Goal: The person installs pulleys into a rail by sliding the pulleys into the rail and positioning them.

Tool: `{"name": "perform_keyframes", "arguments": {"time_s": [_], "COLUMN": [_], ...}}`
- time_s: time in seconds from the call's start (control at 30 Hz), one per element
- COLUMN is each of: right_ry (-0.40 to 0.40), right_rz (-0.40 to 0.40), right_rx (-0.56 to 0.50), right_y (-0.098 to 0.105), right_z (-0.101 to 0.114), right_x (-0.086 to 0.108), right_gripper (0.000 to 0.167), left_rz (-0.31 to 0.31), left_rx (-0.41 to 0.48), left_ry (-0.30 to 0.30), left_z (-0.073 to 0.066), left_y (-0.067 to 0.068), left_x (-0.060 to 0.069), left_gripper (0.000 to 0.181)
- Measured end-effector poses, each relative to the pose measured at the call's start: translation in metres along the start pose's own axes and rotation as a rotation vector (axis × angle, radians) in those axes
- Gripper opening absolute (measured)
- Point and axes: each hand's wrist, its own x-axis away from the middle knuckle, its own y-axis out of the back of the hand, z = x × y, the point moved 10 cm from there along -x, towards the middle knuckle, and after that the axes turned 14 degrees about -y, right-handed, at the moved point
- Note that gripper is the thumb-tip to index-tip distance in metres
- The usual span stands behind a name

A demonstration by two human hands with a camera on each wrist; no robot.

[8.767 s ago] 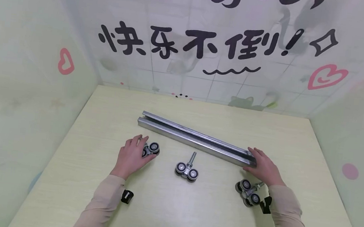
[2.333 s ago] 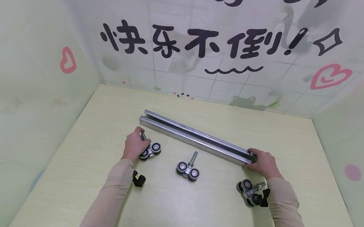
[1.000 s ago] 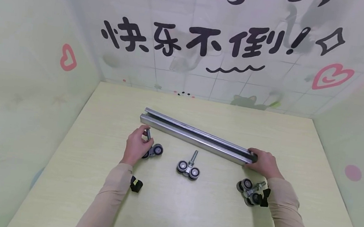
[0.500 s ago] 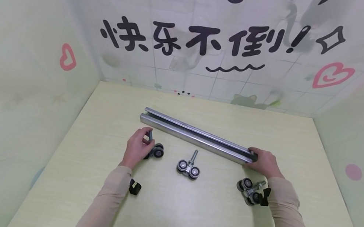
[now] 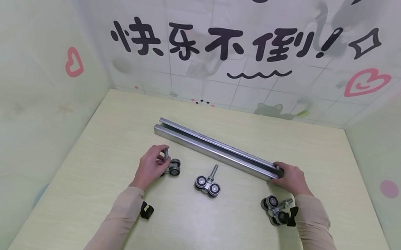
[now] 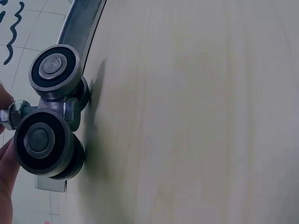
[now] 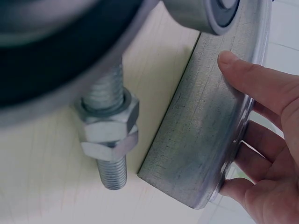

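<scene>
My left hand [image 5: 150, 167] pinches the bolt of a roller carriage [image 5: 175, 167] at the left of the table; its wheels hang at the fingers. In the left wrist view the carriage [image 6: 44, 140] shows two pairs of wheels, with fingertips at its nut. A metal channel rail [image 5: 216, 149] lies slanted across the table, its slot facing up. My right hand [image 5: 291, 179] grips the rail's right end; the right wrist view shows the thumb on the side of the rail [image 7: 196, 126] and fingers at its other edge.
A second roller carriage [image 5: 207, 186] lies in the middle of the table, below the rail. A third carriage [image 5: 272, 210] lies beside my right wrist. Behind the table [image 5: 211, 232] stands a printed backdrop, with panels on both sides.
My left hand has gone from spread fingers over the left carriage to pinching its bolt, and the carriage has turned. My right hand stays at the rail's right end.
</scene>
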Motion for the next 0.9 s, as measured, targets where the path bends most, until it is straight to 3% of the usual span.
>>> {"name": "perform_keyframes", "arguments": {"time_s": [0.53, 0.9], "right_ry": [0.012, -0.003], "right_rz": [-0.017, -0.011], "right_rx": [-0.006, -0.01], "right_y": [0.001, 0.0], "right_z": [0.0, 0.0], "right_x": [0.001, 0.002], "right_gripper": [0.058, 0.058], "left_rz": [0.01, 0.003], "left_rx": [0.018, 0.035], "left_ry": [-0.11, -0.124], "left_z": [-0.013, -0.016], "left_y": [0.0, 0.0], "left_x": [0.013, 0.021], "left_gripper": [0.035, 0.034]}}
